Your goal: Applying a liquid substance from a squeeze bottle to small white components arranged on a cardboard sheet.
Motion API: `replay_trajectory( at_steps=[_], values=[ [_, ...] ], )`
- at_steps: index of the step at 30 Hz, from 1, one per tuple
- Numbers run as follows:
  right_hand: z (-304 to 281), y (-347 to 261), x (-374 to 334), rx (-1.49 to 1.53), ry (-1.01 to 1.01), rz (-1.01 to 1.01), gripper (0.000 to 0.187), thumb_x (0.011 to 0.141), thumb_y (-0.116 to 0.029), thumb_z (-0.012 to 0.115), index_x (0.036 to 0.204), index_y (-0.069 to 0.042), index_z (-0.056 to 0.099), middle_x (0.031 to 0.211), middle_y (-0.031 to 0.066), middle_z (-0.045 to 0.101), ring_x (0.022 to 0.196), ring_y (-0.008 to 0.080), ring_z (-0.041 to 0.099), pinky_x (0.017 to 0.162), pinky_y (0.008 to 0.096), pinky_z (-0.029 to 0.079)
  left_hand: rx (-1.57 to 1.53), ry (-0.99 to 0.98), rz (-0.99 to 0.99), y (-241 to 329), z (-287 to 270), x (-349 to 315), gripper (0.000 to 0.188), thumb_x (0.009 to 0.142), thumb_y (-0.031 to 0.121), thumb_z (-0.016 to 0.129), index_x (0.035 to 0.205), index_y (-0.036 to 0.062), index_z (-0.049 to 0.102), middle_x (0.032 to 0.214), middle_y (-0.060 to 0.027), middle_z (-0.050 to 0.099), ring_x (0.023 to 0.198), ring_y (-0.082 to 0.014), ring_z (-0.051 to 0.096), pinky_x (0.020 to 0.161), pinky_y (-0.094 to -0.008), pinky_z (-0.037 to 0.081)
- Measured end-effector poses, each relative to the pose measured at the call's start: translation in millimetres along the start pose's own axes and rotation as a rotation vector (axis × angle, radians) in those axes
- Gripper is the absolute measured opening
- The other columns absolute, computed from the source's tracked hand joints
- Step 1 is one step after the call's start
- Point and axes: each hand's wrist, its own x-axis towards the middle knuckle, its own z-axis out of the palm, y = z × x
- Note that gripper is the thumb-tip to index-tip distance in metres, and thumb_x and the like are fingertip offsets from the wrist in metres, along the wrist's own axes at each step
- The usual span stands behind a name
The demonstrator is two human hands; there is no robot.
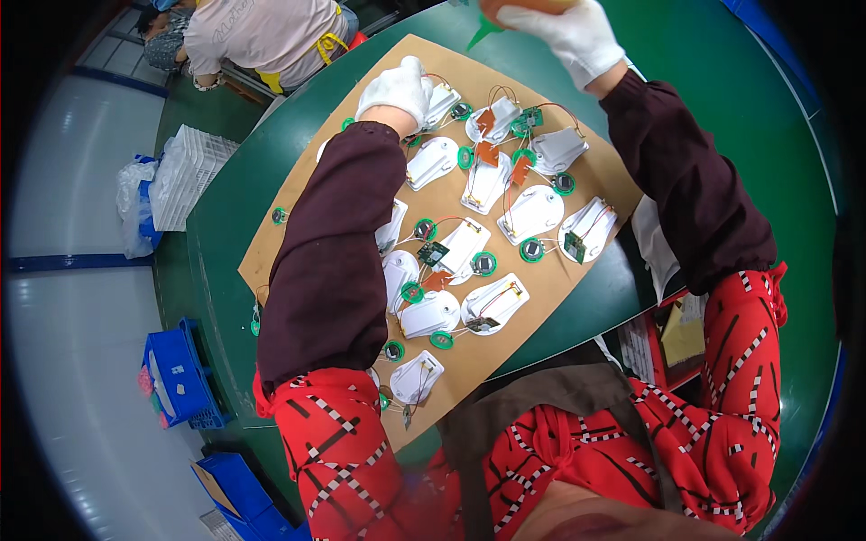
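Observation:
My right hand (575, 38), in a white glove, grips an orange-brown bottle (532, 6) with a green tapered nozzle at the far edge of the cardboard sheet (541, 316); the picture's top edge cuts the bottle off. My left hand (397, 90), also gloved, is closed over the sheet's far left part, beside a white plastic housing (442, 105). Whatever its fingers hold is hidden. Several more white housings (532, 214) are spread over the cardboard. Thin wires join them to green-rimmed round parts (484, 263) and small green circuit boards (433, 252). Orange-brown pieces (487, 153) lie among them.
The cardboard lies on a green table (225, 216). Another person (262, 41) sits beyond its far left side. White stacked crates (194, 171) and blue bins (176, 374) stand to the left. A red tray (672, 347) holding papers is near my right elbow.

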Motion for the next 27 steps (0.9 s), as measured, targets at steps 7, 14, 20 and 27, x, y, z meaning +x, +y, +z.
replay_trajectory(
  at_steps=[7,14,20,27],
  values=[
    [-13.0,-18.7,-2.7,0.115,0.201,0.021,0.031,0.074,-0.011,0.069,0.101,-0.004,0.056,0.091,0.0035,0.06,0.081,0.0124,0.058,0.071,0.0255,0.048,-0.189,-0.084,-0.058,-3.3,-10.3,-9.5,0.045,0.078,0.035,0.052,0.114,0.0075,0.052,0.106,-0.0179,0.058,0.099,-0.0294,0.056,0.086,-0.0343,0.042],
    [-12.1,-28.4,-3.6,0.161,0.203,0.001,0.032,0.074,-0.012,0.069,0.102,-0.004,0.055,0.093,0.0038,0.06,0.082,0.0126,0.058,0.07,0.0257,0.048,-0.329,0.204,-0.193,-56.0,-29.5,6.3,0.035,0.077,0.032,0.053,0.105,0.01,0.06,0.103,-0.0129,0.061,0.097,-0.027,0.057,0.086,-0.0333,0.042],
    [-8.2,-30.6,7.1,0.289,0.258,0.009,0.032,0.075,-0.013,0.068,0.103,-0.004,0.055,0.093,0.0048,0.06,0.082,0.0147,0.059,0.071,0.0273,0.048,-0.044,0.019,-0.042,-44.6,-20.2,16.2,0.024,0.078,0.023,0.048,0.093,0.0165,0.066,0.097,-0.0118,0.062,0.094,-0.0278,0.058,0.084,-0.0352,0.044],
    [15.0,-5.9,30.1,0.211,0.185,0.031,0.033,0.073,-0.011,0.069,0.102,-0.003,0.056,0.092,0.0049,0.061,0.08,0.0124,0.059,0.068,0.0257,0.048,0.273,-0.097,-0.019,-26.4,1.0,42.0,0.023,0.074,0.019,0.056,0.094,0.014,0.067,0.097,-0.0144,0.062,0.091,-0.0296,0.059,0.08,-0.0364,0.046]
  ],
)
